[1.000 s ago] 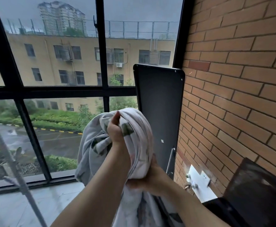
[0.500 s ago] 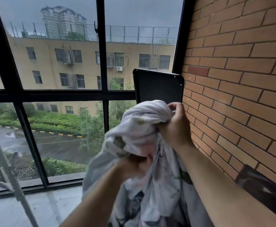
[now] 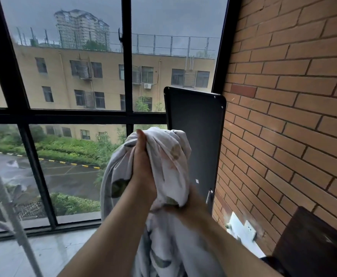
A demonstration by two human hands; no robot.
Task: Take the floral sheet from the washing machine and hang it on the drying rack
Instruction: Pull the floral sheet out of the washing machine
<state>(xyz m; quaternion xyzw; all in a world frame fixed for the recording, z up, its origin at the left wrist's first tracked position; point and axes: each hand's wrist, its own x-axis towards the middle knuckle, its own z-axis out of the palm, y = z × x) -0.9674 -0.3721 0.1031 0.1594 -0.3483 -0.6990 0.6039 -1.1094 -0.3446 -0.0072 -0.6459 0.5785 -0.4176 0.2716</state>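
Note:
The floral sheet [image 3: 169,162] is a bunched white cloth with green leaf prints, held up at chest height in front of the window. My left hand [image 3: 142,166] grips its upper part, fingers pointing up. Lower and to the right, my right hand [image 3: 191,204] is closed on the bunch from below and looks blurred. The rest of the sheet hangs down between my forearms and out of view. A slanted grey metal pole [image 3: 10,206] at the left edge may belong to the drying rack. The washing machine is not in view.
A black-framed window [image 3: 126,114] fills the left and centre. A tall black panel [image 3: 195,136] leans in the corner by the brick wall [image 3: 283,96]. A dark object [image 3: 313,246] sits at lower right beside a white bracket [image 3: 241,230]. The floor below is pale grey.
My hands have swapped heights along the sheet: the left hand went up to the top of the bunch, and the right hand dropped from the top to grip below it.

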